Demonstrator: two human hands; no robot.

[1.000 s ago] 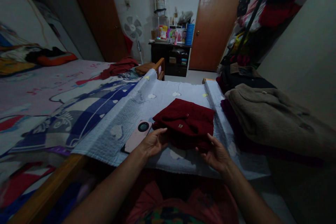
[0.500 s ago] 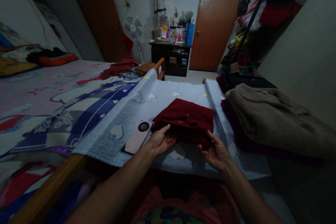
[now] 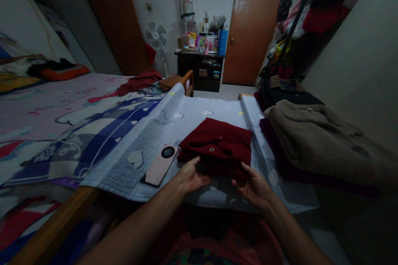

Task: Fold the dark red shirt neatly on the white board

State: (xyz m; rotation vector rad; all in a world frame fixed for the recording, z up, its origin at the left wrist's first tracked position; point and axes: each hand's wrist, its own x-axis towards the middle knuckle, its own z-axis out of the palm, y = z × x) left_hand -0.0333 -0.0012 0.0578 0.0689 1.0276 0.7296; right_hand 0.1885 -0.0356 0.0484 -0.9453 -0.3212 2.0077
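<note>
A folded dark red garment (image 3: 217, 140) with small buttons lies on the pale blue quilted cover (image 3: 177, 132). At its near left edge is my left hand (image 3: 192, 176), thumb on top of the cloth and fingers curled beneath the edge. My right hand (image 3: 253, 184) grips the near right corner in the same way, its thumb against the fabric. The fingertips under the cloth are partly hidden. Just left of the garment, a pink phone (image 3: 160, 165) with a round black camera ring lies face down.
Folded thick brown clothing (image 3: 314, 132) is stacked at the right, with dark garments (image 3: 289, 91) behind it. On the left is a bed with a patterned blanket (image 3: 93, 132). A wooden rail (image 3: 59, 223) runs along the near left. A fan (image 3: 157, 35) and a dark cabinet (image 3: 199, 66) stand far back.
Both hands and the near edge of the red garment have shifted slightly toward me. The view has also moved a little.
</note>
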